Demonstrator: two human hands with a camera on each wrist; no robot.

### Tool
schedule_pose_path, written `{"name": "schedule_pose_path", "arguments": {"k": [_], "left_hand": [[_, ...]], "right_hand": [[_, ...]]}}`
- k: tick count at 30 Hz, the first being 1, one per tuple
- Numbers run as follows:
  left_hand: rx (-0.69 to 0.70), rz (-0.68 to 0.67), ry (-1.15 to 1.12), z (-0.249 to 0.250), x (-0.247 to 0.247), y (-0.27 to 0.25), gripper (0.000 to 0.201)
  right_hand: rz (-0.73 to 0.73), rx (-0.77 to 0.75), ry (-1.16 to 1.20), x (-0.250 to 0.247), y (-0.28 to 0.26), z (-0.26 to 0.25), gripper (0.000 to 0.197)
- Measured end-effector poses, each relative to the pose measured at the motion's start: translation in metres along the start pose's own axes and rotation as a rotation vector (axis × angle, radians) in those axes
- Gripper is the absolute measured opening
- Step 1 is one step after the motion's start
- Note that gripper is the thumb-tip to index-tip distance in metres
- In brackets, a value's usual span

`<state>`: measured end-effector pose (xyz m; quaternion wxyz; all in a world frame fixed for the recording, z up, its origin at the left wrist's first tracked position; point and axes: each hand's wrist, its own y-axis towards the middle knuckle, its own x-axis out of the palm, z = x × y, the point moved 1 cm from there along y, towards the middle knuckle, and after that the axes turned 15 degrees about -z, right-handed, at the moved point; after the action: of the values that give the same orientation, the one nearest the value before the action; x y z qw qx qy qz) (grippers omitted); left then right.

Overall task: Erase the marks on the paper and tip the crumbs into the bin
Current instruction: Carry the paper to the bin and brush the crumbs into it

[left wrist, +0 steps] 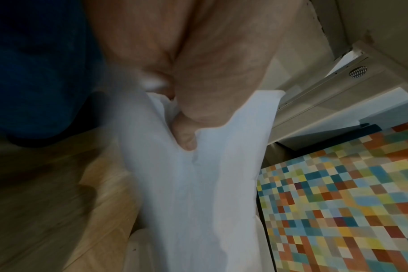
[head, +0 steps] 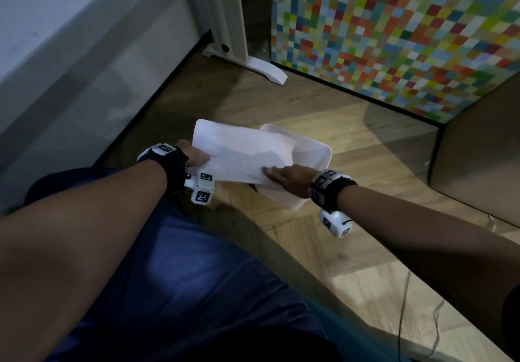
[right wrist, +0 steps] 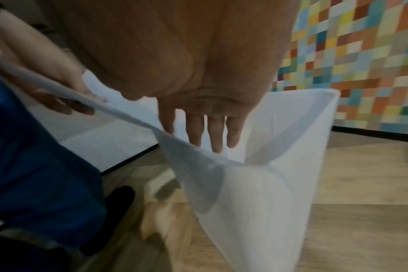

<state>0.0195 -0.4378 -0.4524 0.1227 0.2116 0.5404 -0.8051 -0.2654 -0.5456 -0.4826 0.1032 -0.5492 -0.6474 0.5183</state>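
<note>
The bin (head: 309, 150) stood on the wood floor (head: 337, 249), white and open-topped. The paper (head: 239, 153) was held over it, bowed into a trough and sloping toward the opening. The left hand (head: 197, 156) pinched the paper's near end, thumb on top. The right hand (head: 287, 177) had its fingers straight, pressing the lower edge over the rim, gripping nothing. Crumbs were too small to see. Judged risk: if the paper flattened or drifted sideways, crumbs would fall on the floor. No readable writing showed, only coded squares on the wrist cameras.
</note>
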Motion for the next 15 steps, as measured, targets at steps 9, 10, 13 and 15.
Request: {"name": "schedule_pose_path", "arguments": {"k": [9, 10, 13, 15], "left_hand": [[-0.016, -0.011, 0.029, 0.001, -0.003, 0.0, 0.064], [-0.016, -0.015, 0.046, 0.001, -0.002, 0.0, 0.062], [-0.018, -0.003, 0.073, 0.003, -0.001, -0.005, 0.061], [-0.024, -0.009, 0.072, 0.0, -0.003, -0.003, 0.066]], "right_hand": [[0.21, -0.16, -0.071, -0.024, 0.002, -0.061, 0.058], [0.164, -0.285, -0.041, -0.018, 0.013, -0.075, 0.06], [0.098, -0.369, -0.006, -0.005, 0.036, -0.082, 0.064], [0.115, -0.324, 0.028, -0.006, 0.039, -0.067, 0.062]]}}
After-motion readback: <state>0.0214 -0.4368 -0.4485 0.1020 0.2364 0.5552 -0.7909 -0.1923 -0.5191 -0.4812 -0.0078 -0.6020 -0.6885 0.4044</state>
